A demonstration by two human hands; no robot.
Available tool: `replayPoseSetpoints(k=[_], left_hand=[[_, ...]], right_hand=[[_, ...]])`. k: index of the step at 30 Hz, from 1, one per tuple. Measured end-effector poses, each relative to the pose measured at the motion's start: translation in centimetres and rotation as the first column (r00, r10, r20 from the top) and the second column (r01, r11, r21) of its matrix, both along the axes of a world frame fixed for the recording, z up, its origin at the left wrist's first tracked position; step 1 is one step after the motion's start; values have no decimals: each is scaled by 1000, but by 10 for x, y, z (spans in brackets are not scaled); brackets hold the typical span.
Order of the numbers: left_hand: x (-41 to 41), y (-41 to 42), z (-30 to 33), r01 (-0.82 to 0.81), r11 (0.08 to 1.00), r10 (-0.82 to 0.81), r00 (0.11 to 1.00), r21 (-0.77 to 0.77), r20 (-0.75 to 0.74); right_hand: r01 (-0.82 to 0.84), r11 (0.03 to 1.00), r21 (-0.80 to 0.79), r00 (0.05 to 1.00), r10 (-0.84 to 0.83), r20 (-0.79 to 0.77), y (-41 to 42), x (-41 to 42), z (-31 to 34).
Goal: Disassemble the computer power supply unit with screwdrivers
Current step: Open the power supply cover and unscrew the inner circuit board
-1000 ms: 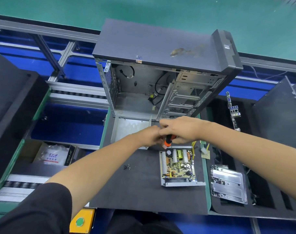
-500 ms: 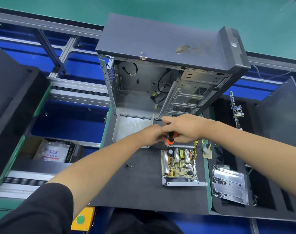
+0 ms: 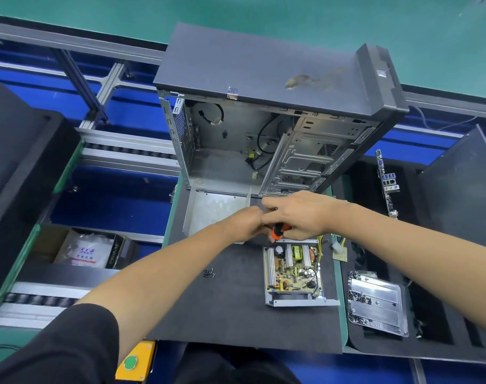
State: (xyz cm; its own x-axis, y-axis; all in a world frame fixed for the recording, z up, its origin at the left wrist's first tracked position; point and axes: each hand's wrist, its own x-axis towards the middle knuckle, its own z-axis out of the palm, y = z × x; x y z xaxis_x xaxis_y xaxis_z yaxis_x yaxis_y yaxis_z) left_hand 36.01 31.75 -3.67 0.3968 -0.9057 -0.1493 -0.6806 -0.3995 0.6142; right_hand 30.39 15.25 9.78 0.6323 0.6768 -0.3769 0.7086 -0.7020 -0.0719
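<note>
Both arms reach forward, right hand gripping the screwdriver beside left hand.

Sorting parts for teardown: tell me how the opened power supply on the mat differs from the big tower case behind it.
The opened grey metal power supply unit lies flat on the black mat; the tall dark computer tower case stands at the mat's far edge. The supply is much smaller. It holds a populated circuit board; the case's open bay shows mostly bare metal and a few loose cables. Both have their covers off.
</note>
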Motion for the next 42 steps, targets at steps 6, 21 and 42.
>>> replayPoseSetpoints(k=[6,21,42], left_hand=[[-1,-2,-3,-36,999,36,999,11,9],[-1,3,-4,-28,999,27,999,-30,-40],[-9,17,7,-41,990,25,992,-137,-122]], right_hand=[[-10,999,-35,1000,10,10,0,-2,-2],[-86,996,-24,996,85,-29,5,-2,2],[234,972,-16,918,-226,-327,18,0,12]])
